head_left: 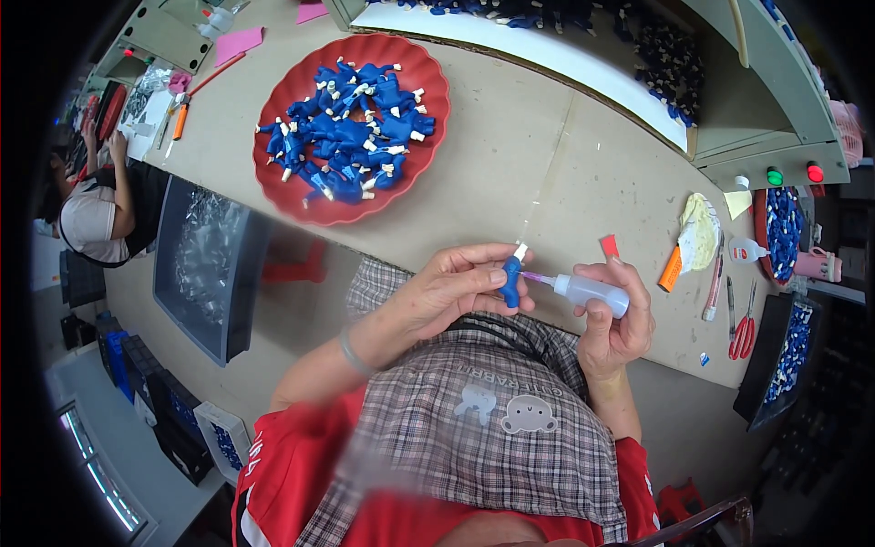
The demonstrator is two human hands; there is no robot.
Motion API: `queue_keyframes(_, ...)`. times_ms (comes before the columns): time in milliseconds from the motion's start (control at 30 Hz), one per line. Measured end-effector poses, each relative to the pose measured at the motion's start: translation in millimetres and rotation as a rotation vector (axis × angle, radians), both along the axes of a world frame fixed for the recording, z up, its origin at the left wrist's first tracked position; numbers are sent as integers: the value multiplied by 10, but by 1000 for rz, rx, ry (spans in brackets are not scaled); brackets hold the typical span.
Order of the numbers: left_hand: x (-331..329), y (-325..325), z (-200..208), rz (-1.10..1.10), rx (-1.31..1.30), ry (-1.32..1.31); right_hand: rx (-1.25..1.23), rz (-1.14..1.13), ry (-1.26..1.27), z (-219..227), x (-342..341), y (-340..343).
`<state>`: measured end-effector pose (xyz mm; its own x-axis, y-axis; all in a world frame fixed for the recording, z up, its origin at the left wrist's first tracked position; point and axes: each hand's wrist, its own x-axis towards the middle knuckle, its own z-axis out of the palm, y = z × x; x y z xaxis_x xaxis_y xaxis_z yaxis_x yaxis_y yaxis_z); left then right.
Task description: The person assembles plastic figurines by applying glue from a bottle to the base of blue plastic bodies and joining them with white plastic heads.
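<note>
Between the thumb and fingers of my left hand (444, 294) is a small blue figurine body (510, 284) with a white end pointing up and away. My right hand (622, 330) is wrapped round a small translucent squeeze bottle (594, 295), tipped sideways. Its thin purplish nozzle (538, 277) reaches the figurine's right side; whether liquid comes out is too small to tell. Both hands are just over the table's near edge. Beyond my left hand, a red scalloped plate (421, 178) carries a heap of similar blue and white figurine bodies.
At right lie an orange-handled cutter (671, 270), red-handled scissors (743, 337), a tweezer-like tool and another squeeze bottle (747, 250). A lit machine (775, 164) with more blue pieces stands behind. At left are a grey bin (232, 301) of clear bags and a seated co-worker (96, 214).
</note>
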<state>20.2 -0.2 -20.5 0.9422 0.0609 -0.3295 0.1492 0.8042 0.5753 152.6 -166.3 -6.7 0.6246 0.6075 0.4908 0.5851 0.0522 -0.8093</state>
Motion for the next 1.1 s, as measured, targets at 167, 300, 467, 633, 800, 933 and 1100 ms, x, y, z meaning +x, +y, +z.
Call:
queue_keyframes(167, 0, -7, -13, -17, 6, -9, -2, -7, -3, -8, 4, -9)
queue_keyframes(300, -2, -17, -22, -22, 7, -6, 18, -14, -8, -28, 12, -8)
queue_keyframes(467, 1, -30, -31, -16, -1, -5, 17, -23, -38, -37, 2, -30)
queue_keyframes(633, 12, -40, -24, -12, -20, 17, 5, -31, -97, -47, -3, -57)
queue_keyframes(800, 17, -47, -26, 1, -38, 45, -23, -32, -194, -32, 0, -65)
queue_keyframes(933, 17, -52, -29, 16, -35, 56, -29, -35, -234, -36, 15, -66)
queue_keyframes(1100, 10, -68, -55, 42, 1, 54, -15, -19, -321, -31, 18, -49)
